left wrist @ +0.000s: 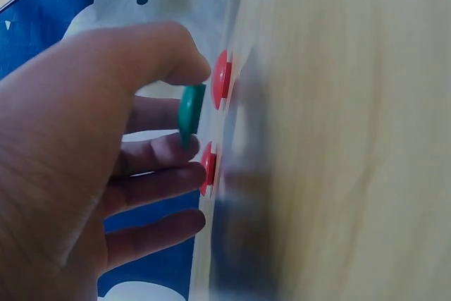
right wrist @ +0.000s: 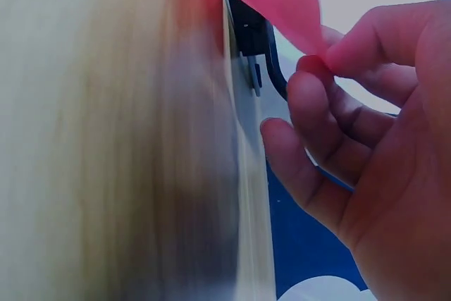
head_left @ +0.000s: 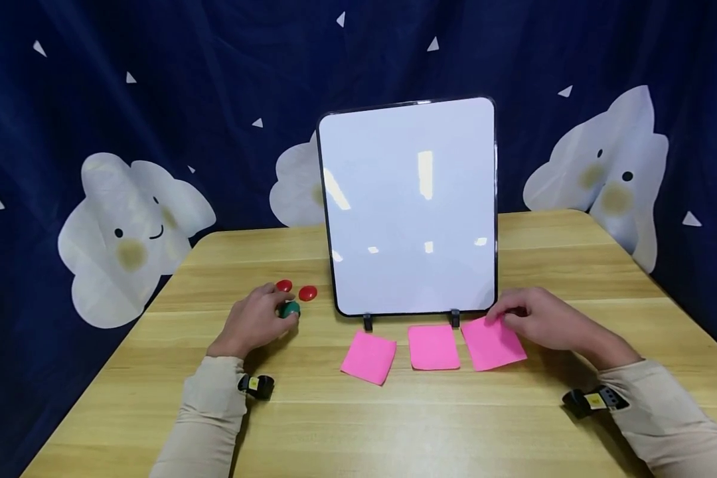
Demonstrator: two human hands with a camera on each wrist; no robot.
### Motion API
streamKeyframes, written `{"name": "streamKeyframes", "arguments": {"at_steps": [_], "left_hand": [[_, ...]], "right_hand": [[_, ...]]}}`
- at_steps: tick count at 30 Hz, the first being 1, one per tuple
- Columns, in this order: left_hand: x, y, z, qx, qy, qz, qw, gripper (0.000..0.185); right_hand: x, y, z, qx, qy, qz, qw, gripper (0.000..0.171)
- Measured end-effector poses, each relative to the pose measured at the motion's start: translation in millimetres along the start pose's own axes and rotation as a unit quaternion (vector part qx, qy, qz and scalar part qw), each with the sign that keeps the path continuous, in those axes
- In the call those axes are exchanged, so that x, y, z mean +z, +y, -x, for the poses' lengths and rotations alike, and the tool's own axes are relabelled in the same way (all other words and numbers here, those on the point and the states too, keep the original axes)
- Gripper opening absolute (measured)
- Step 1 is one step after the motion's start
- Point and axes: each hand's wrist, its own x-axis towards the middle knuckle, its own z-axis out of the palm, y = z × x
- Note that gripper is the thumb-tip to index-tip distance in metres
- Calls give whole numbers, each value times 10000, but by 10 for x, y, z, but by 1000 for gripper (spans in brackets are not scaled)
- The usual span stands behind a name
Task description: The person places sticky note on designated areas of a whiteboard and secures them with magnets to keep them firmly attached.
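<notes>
- The left hand point(head_left: 255, 320) rests on the wooden bench point(head_left: 358, 425), its fingers point(left wrist: 158, 153) curled round a green magnet point(head_left: 289, 309); the left wrist view shows the thumb and a fingertip pinching that green disc by its edges, clear of the bench surface.
- Just beyond those fingertips lie two red magnets point(head_left: 295, 290) flat on the bench, close to each other and near the green one without touching it.
- The right hand point(head_left: 546, 318) is at the rightmost pink sticky note point(head_left: 493, 342); its fingers point(right wrist: 310, 100) pinch the note's far corner, and the right wrist view shows that corner lifted off the bench between thumb and fingertip.
- The rest of that note looks to lie on the bench, just below the fingertips in the head view.
- To the inner side of the right fingers lie two more notes: a middle pink note point(head_left: 433, 346) just beside the held one, and a left pink note point(head_left: 369, 357), tilted, a little further along.
- A white board point(head_left: 411, 206) stands upright on two small black feet, right behind the row of notes and between the two hands; its lower right corner is just beside the right fingertips.
- Behind the bench hangs a dark blue curtain point(head_left: 155, 79) printed with white clouds.
- Both forearms wear beige sleeves point(head_left: 206, 411) with a small black device at each wrist.
</notes>
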Motion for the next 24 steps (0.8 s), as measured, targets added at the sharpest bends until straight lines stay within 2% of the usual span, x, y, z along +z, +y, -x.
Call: {"name": "streamKeyframes", "arguments": {"at_steps": [12, 24], "left_hand": [[-15, 25, 14, 58, 55, 76, 9999, 33], [-12, 28, 6, 99, 114, 20, 9999, 33]], "right_hand": [[6, 57, 0, 358, 424, -282, 9981, 24], [-23, 44, 18, 178, 585, -429, 9972, 22]]}}
